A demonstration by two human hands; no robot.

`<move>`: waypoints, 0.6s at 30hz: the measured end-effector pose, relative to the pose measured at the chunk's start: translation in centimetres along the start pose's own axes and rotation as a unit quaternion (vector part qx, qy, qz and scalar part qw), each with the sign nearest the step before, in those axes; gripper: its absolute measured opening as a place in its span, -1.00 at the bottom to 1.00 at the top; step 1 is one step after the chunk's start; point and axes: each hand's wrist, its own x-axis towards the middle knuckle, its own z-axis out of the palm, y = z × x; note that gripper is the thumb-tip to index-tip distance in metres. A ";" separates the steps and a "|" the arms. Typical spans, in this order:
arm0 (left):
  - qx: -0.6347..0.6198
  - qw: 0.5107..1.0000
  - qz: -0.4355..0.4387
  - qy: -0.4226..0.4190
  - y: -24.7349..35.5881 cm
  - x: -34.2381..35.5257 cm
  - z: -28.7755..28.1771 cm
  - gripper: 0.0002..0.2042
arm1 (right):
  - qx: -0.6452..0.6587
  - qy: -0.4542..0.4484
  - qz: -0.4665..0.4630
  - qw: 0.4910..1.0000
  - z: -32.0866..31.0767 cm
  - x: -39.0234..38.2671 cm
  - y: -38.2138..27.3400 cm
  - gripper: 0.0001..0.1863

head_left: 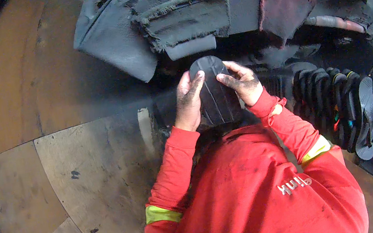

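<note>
A dark grey flip-flop sole (214,90) is held out in front of my body, its rounded end pointing away from me. Lengthwise lines run down its upper face. My left hand (189,95) grips its left edge, thumb on top. On the other edge my right hand (242,81) holds it, thumb lying across the face and fingers around the side. Black dust covers parts of both hands. Just beyond the sole is a light grey roll-shaped part (191,47) at the front of a dusty machine (239,17). The sole's near end blends into shadow.
Frayed grey cloth (186,20) and a reddish cloth flap (286,7) hang over the machine. To the right stands a row of several flip-flops (337,94), dark and grey. Stained wooden boards (92,164) cover the floor at left.
</note>
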 end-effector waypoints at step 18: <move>0.074 0.984 0.039 0.155 -0.6 2.2 3.5 -0.81 | -0.334 -0.091 -0.149 0.926 -0.1 -1.0 2.0 0.15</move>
